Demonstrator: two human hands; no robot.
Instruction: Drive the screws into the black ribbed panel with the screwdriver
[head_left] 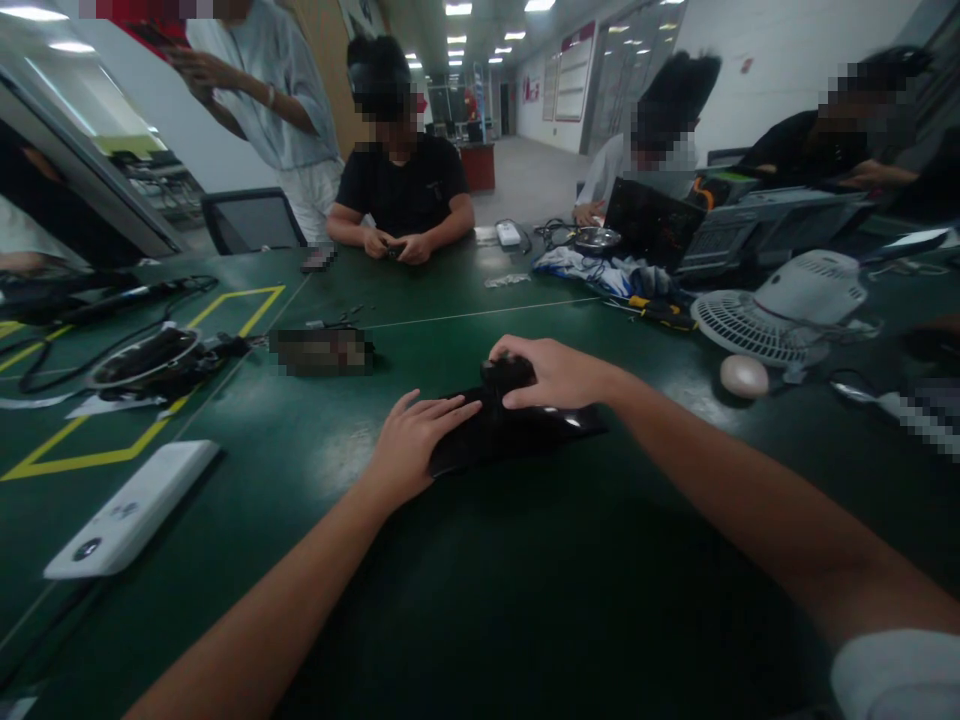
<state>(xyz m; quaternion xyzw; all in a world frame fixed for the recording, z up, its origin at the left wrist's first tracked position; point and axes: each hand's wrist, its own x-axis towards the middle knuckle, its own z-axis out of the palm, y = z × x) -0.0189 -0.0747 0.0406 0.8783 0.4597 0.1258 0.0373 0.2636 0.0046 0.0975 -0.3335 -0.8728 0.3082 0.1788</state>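
Observation:
A flat black glossy bag [517, 430] lies on the dark green table [525, 580] in front of me. My left hand [412, 445] rests flat on the bag's left end, fingers stretched out. My right hand [551, 372] is curled over a small black object [504, 375] at the bag's far edge, gripping it from above. What the black object is I cannot make out.
A white remote-like device [131, 520] lies at the near left by yellow floor-tape lines [97, 455]. Black cables and gear [150, 360] sit at left. A white fan [780, 305] lies on its side at right, with a pink round object [744, 376] beside it. Other people sit across the table.

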